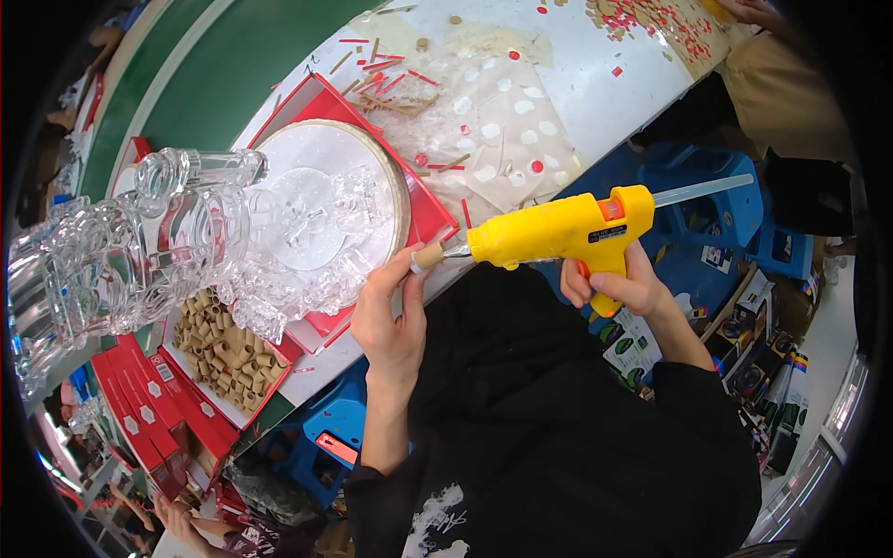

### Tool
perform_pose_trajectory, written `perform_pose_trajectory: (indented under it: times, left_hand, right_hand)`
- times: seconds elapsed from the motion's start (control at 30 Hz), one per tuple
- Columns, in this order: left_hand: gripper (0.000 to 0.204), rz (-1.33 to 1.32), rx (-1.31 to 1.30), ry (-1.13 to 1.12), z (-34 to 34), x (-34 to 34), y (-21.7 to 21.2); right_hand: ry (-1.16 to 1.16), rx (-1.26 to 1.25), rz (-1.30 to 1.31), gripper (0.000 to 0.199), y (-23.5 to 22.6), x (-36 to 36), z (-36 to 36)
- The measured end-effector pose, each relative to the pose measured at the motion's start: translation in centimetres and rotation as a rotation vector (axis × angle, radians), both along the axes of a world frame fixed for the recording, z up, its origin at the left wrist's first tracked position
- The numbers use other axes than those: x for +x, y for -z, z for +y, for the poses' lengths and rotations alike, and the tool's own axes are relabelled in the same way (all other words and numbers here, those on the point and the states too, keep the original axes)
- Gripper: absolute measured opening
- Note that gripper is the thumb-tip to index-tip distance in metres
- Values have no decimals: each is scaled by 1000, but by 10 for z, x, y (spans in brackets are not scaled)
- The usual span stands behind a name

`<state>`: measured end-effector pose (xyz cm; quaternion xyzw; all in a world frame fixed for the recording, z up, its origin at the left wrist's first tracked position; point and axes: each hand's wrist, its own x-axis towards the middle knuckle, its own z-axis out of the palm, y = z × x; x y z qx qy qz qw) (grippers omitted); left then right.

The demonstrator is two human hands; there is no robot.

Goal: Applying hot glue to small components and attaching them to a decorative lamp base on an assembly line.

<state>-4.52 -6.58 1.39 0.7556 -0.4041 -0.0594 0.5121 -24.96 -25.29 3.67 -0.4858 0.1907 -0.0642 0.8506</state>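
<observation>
Yellow plastic glue gun (549, 227): small black label (607, 233), pale lettering, above grip. Black cloth garment (577, 418): white script-like print (437, 521), low on left. Flat red cardboard boxes (121, 391): white hexagonal marks (147, 413), one white barcode label (165, 370).

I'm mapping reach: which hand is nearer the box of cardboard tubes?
Left: the left hand is right of the tube box; the right hand, gripping the yellow glue gun, is farther right.
</observation>
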Motion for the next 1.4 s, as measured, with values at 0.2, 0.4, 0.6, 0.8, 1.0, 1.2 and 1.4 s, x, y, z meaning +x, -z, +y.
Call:
perform_pose_trajectory:
  times: [0.2,0.4,0.6,0.8,1.0,1.2,1.4]
  left_hand:
    - [26,-41,10,-15,0,1,1]
    - [26,-69,21,-24,-2,1,1]
    - [25,-96,25,-36,-2,1,-1]
    - [24,-89,34,-39,-4,1,-1]
    - [23,-74,59,-71,-6,-1,-4]
    - [22,-38,26,-35,-12,-2,-9]
    - [19,-43,146,1,-16,0,-22]
  right_hand:
    - [19,-8,-8,43,0,-1,3]
    - [25,-85,4,46,2,-2,4]
    - [12,-154,15,49,-1,-2,8]
    - [19,-183,23,46,-4,-2,11]
    - [23,-310,54,46,-7,-3,7]
    - [112,-420,70,44,-2,1,-7]
    - [241,-432,10,36,14,28,-39]
